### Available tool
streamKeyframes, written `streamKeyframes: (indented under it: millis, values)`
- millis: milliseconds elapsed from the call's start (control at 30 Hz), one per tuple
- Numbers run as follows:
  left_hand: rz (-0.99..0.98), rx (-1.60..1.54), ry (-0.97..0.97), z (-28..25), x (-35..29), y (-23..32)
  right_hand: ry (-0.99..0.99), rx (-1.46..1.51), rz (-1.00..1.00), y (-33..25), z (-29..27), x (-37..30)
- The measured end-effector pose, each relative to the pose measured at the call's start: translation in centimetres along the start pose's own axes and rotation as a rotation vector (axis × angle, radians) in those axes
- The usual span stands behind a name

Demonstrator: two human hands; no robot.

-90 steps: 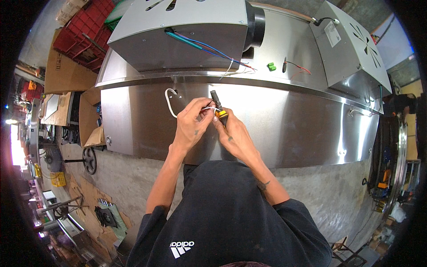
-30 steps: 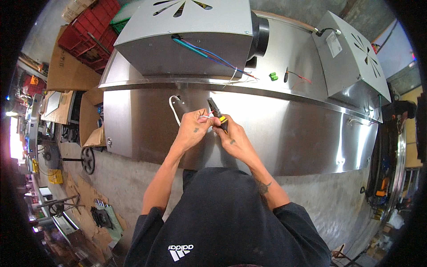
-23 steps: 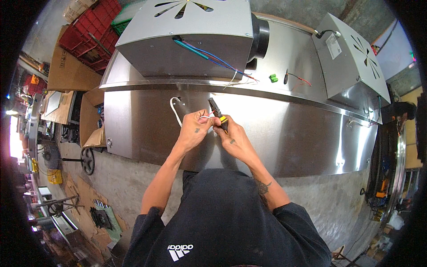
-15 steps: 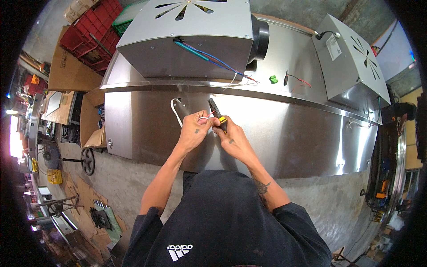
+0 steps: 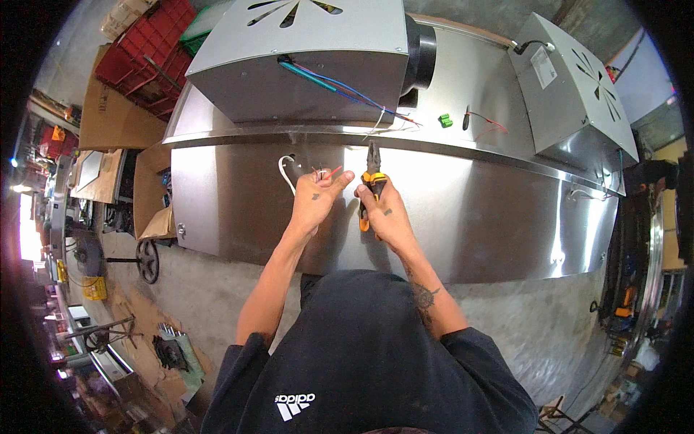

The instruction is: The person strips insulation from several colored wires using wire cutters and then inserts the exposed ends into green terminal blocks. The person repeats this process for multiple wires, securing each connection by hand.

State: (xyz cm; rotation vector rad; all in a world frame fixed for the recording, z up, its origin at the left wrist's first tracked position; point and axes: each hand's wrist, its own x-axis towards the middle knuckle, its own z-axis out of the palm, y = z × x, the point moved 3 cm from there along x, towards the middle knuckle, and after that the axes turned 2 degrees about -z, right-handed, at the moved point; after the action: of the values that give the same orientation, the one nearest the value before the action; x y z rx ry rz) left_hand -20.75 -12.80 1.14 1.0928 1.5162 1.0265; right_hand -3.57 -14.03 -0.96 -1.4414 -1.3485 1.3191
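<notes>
Two wires pinched in left fingers

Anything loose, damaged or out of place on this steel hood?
Nothing looks damaged. Loose coloured wires trail unconnected from the metal box. The left hand pinches thin wires; the right hand holds pliers.

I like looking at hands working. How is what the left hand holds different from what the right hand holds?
The left hand pinches thin wires, one red, between its fingers; the right hand grips pliers with orange handles. The wires are bendy and slim; the pliers are stiff, thicker and dark at the nose. The wires poke up to the right; the pliers point straight away. Both are held over the shiny steel hood.
</notes>
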Motion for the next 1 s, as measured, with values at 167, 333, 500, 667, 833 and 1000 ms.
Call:
streamKeyframes:
  millis: [167, 333, 500, 667, 833, 1000]
  values:
    - [-0.016, 0.096, -0.024, -0.5, -0.1, 0.4, 0.036, 0.108, -0.039, -1.9, -0.7, 0.0]
    - [0.022, 0.164, -0.115, -0.6, -0.6, 0.6, 0.0, 0.32, -0.155, -3.5, -0.7, 0.6]
    - [0.067, 0.221, -0.154, -0.4, -0.8, 0.8, -0.005, 0.296, -0.114, -5.0, -0.6, 0.1]
    - [0.207, 0.275, -0.109, -0.4, -0.9, 1.6, 0.094, 0.275, -0.16, -2.8, -0.2, 0.8]
    - [0.21, 0.117, -0.174, -0.9, -0.8, 1.1, 0.102, 0.265, -0.164, -2.4, -0.3, 0.9]
    - [0.2, 0.113, -0.12, -1.2, -0.9, 2.0, -0.061, 0.21, -0.055, -1.4, -0.7, 0.4]
